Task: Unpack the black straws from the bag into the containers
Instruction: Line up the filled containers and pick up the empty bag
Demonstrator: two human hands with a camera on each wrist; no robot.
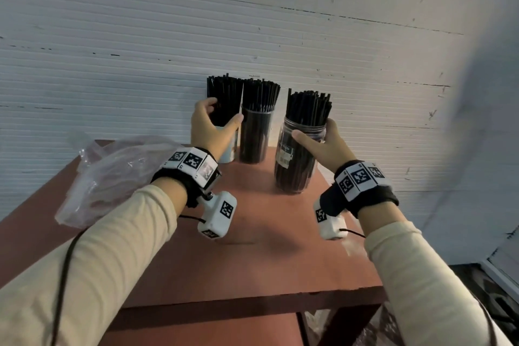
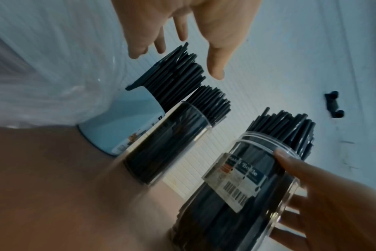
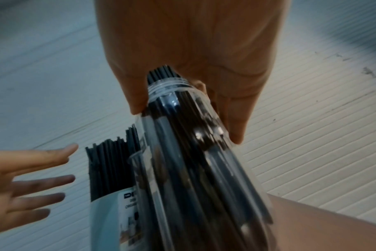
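Three containers of black straws stand at the back of the red-brown table. My left hand hovers with straight, spread fingers around the straw tops of the pale blue container on the left. The middle one is a tall clear cylinder packed with straws. My right hand grips the clear labelled jar just below its threaded neck, thumb on one side and fingers on the other. The crumpled clear plastic bag lies on the table's left; I cannot tell what it holds.
A white ribbed wall rises directly behind the containers. The table's front edge is near my elbows and its right edge lies just beside the jar. Bare tabletop lies between my forearms.
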